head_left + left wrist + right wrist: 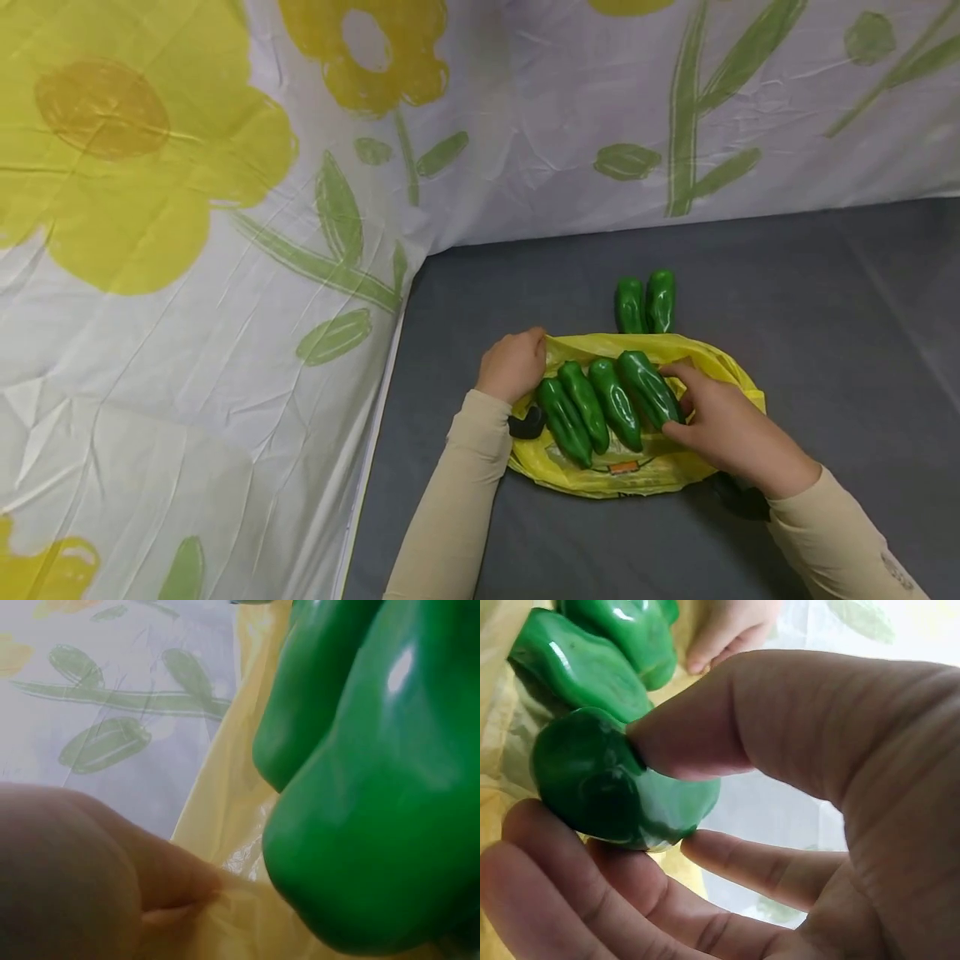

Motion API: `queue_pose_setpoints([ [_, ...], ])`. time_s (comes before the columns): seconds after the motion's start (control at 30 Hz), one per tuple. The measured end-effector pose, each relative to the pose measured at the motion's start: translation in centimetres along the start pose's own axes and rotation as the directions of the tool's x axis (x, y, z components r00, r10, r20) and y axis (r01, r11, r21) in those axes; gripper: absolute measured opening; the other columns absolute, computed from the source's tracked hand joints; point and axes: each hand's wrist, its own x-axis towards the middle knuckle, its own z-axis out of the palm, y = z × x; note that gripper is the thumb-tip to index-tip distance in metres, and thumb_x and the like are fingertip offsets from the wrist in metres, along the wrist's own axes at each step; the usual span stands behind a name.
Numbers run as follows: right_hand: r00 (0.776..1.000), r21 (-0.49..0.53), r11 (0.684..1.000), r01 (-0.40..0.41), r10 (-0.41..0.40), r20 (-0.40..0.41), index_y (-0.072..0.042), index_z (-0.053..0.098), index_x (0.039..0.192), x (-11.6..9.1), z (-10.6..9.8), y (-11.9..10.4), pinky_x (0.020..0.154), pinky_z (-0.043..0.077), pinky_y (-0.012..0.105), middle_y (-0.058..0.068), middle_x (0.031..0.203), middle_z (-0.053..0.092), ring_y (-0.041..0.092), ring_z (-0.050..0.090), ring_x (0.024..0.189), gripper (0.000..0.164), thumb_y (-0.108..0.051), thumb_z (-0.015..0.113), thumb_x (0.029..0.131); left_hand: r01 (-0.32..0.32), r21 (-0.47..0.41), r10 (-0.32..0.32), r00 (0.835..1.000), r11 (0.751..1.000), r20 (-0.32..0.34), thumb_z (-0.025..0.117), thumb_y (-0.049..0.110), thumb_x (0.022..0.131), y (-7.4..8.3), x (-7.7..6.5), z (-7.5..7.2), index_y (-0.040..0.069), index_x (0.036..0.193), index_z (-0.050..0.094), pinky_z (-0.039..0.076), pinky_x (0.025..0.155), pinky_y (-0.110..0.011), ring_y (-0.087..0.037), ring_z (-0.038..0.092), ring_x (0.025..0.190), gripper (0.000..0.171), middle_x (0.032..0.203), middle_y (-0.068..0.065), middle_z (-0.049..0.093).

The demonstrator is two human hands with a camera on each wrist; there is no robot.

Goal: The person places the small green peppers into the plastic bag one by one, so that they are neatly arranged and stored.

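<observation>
Green peppers [613, 404] gleam in a crinkled plastic bag [667, 477], hands [513, 367] pinching its rim (left) and one pepper [647, 385] (right [727, 427]).

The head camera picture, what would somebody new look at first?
Probably the four shiny green peppers, side by side right of the middle, with the yellow bag around them. Next, the hands: the left hand pinches the bag's left edge, and the right hand holds the rightmost pepper. Then the huge yellow flower, upper left.
</observation>
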Motion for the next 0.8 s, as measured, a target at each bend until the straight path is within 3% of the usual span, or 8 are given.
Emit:
queue_pose_setpoints([
  [0.1,1.0,-0.001,1.0,0.005,-0.005,-0.008,0.007,0.048,0.145,0.0,0.2,0.4,0.06,0.047,0.036,0.007,0.085,0.066,0.015,0.057,0.067,0.069,-0.008,0.08,0.085,-0.007,-0.019,0.007,1.0,1.0,0.009,0.045,0.02,0.114,0.1,-0.1,-0.1,0.015,0.134,0.072,0.046,0.053,-0.031,-0.016,0.056,0.059,0.034,0.094,-0.005,0.075],
  [0.2,1.0,-0.001,1.0,0.008,-0.008,-0.002,0.006,0.048,0.144,0.0,0.2,0.6,0.06,0.047,0.036,0.007,0.084,0.066,0.015,0.057,0.067,0.068,-0.008,0.08,0.085,-0.01,-0.043,0.011,1.0,0.999,0.012,0.045,0.019,0.113,0.2,-0.1,-0.2,0.015,0.128,0.075,0.042,0.051,-0.03,-0.015,0.053,0.057,0.034,0.087,-0.005,0.072],
  [0.33,1.0,0.015,1.0,-0.001,0.0,0.026,0.007,0.047,0.144,0.1,0.3,0.7,0.059,0.047,0.035,0.005,0.081,0.065,0.014,0.056,0.066,0.068,-0.008,0.08,0.087,-0.018,-0.063,0.019,1.0,0.998,0.014,0.043,0.02,0.113,0.1,0.0,-0.2,0.015,0.105,0.077,0.037,0.049,-0.029,-0.015,0.047,0.053,0.035,0.069,-0.001,0.057],
  [0.5,0.999,0.022,1.0,-0.002,0.001,0.032,0.009,0.047,0.144,0.4,0.6,0.7,0.059,0.047,0.035,0.005,0.081,0.067,0.014,0.058,0.066,0.068,-0.008,0.08,0.087,-0.021,-0.063,0.022,1.0,0.998,0.012,0.042,0.025,0.114,0.1,0.1,-0.3,0.017,0.079,0.066,0.037,0.05,-0.029,-0.015,0.046,0.053,0.043,0.063,0.001,0.047],
  [0.8,0.999,0.052,0.999,0.0,-0.001,0.035,0.01,0.045,0.144,0.6,1.7,1.0,0.056,0.043,0.032,0.002,0.075,0.061,0.014,0.051,0.06,0.07,-0.008,0.08,0.087,-0.015,-0.091,0.018,0.999,0.996,0.04,0.045,0.03,0.114,0.3,-0.1,-0.1,0.018,0.076,0.068,0.041,0.051,-0.03,-0.015,0.051,0.053,0.046,0.065,0.002,0.057],
])
